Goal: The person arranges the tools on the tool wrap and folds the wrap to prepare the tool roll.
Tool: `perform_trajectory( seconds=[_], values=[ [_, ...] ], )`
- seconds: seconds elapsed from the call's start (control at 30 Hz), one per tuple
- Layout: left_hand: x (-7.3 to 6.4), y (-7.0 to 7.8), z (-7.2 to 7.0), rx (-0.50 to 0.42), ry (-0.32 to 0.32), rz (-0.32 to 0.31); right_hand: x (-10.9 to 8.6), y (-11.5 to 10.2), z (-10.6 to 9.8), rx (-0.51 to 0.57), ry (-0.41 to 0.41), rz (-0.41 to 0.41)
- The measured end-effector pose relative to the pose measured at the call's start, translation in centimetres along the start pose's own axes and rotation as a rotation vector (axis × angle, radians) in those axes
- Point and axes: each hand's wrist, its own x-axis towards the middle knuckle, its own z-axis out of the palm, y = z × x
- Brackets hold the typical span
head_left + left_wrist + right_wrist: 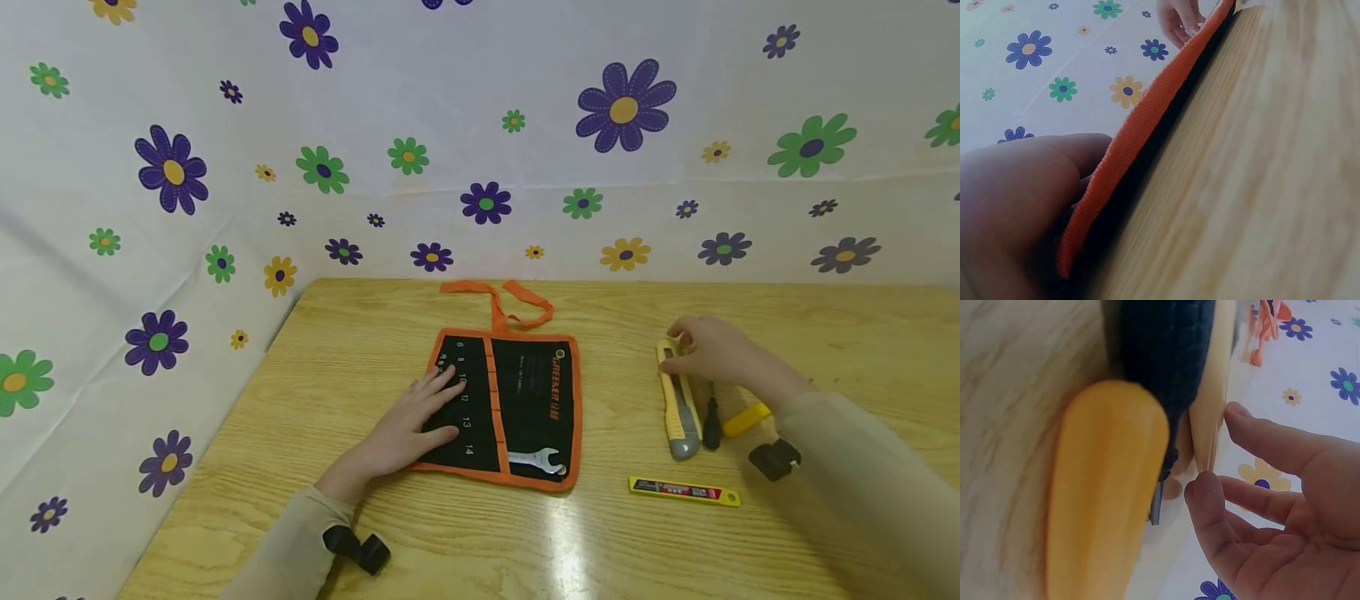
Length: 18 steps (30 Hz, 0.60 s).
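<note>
A black tool pouch (536,383) with orange edging lies flat on the table, a silver wrench (536,460) in one of its pockets. My left hand (405,429) rests on the pouch's numbered left part, fingers spread. In the left wrist view the orange edge (1141,125) stands slightly off the wood. Over at the right, my right hand (708,354) pinches the far end of a yellow utility knife (681,421) with thumb and fingertips; the knife lies on the table. Close beside it are a black-handled screwdriver (1166,350) and a yellow-handled tool (1107,487).
A thin yellow case (684,492) with a red and black label lies nearer me, right of the pouch. The pouch's orange tie (495,304) trails toward the back edge. A flowered white cloth (525,167) hangs behind the wooden table (337,333).
</note>
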Motion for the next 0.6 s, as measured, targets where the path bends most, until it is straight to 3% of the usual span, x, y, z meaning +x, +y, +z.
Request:
perform_trajectory(
  seconds=[0.6],
  values=[
    [-0.05,0.25,-0.13,-0.002,-0.006,-0.003,0.64,-0.41,0.85,-0.007,-0.032,-0.011]
  ],
)
